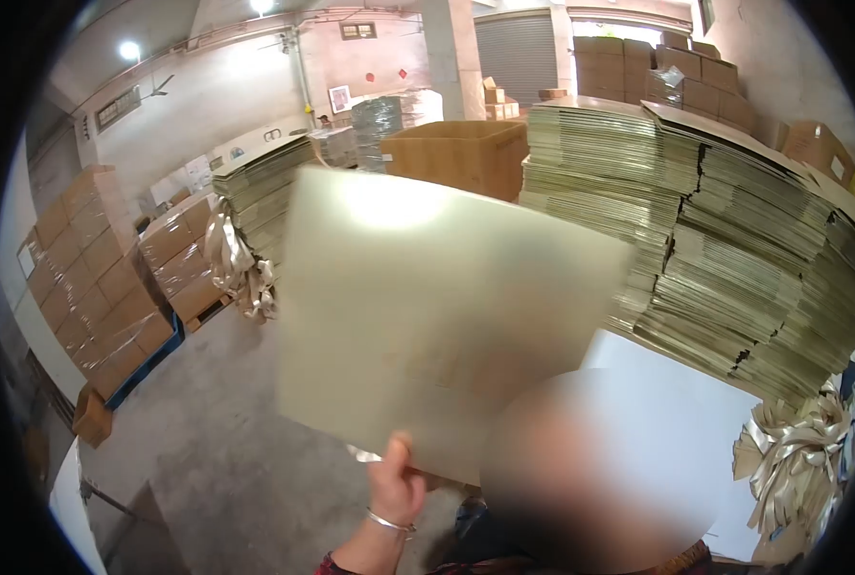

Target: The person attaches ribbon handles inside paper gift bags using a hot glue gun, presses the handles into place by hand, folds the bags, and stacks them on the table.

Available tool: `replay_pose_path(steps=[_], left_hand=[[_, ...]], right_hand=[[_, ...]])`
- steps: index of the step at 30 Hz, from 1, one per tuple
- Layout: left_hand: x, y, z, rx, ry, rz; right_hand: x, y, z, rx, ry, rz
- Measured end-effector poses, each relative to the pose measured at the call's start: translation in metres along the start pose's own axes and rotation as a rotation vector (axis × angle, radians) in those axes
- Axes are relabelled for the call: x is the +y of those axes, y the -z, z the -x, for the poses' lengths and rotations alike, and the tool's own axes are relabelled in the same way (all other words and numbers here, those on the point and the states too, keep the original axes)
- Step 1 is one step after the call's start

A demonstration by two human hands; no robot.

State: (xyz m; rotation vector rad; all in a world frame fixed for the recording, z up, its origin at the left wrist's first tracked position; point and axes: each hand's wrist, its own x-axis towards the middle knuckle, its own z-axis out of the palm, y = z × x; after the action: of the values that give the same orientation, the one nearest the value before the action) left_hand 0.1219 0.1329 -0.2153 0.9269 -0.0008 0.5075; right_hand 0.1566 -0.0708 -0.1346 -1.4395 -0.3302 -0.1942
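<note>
A large, flat, pale grey-beige board (380, 297) with a glossy glare near its top is held up tilted in front of me. My left hand (396, 489), with a bracelet at the wrist, grips its lower edge, thumb on the near face and fingers behind. A round blur covers the lower right. Inside it, a skin-toned smear that appears to be my right hand (557, 446) leads toward a patterned sleeve (688, 559); its fingers cannot be made out. Beside the blur lies a white flat surface (681, 412).
Tall stacks of flat boards (734, 240) stand at the right, a heap of pale strips (792, 450) below them. Behind the board is a big open carton (461, 153). Wrapped cartons (97, 268) on a blue pallet (145, 362) and another board stack (260, 192) stand left.
</note>
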Motion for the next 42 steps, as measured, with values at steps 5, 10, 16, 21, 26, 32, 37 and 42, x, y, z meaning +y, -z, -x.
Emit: replay_pose_path(steps=[5,10,16,21,26,32,37,42], left_hand=[[0.033,0.095,-0.107,0.336,-0.061,0.133],[0.04,0.191,-0.238,0.451,0.007,0.073],[-0.053,0.28,-0.359,0.627,0.303,-0.248],[-0.038,0.207,-0.348,0.492,0.631,-1.187],[-0.053,0.225,-0.37,0.766,0.564,-0.93],[-0.047,0.18,-0.348,0.485,0.658,-1.759],[-0.042,0.123,-0.313,0.874,0.229,-1.52],[-0.035,0.12,-0.286,0.569,-0.25,-1.256]], right_hand=[[0.007,-0.028,-0.057,-0.35,0.382,0.52],[0.017,0.001,-0.093,-0.191,0.513,1.245],[0.063,0.037,-0.109,-0.285,0.007,1.263],[0.067,0.065,-0.104,-0.324,0.102,1.066],[0.062,0.087,-0.09,-0.232,0.192,0.905],[0.046,0.11,-0.073,-0.128,0.084,0.792],[0.006,0.176,0.002,-0.048,0.067,0.833],[0.01,0.26,0.127,0.033,-0.013,0.881]])
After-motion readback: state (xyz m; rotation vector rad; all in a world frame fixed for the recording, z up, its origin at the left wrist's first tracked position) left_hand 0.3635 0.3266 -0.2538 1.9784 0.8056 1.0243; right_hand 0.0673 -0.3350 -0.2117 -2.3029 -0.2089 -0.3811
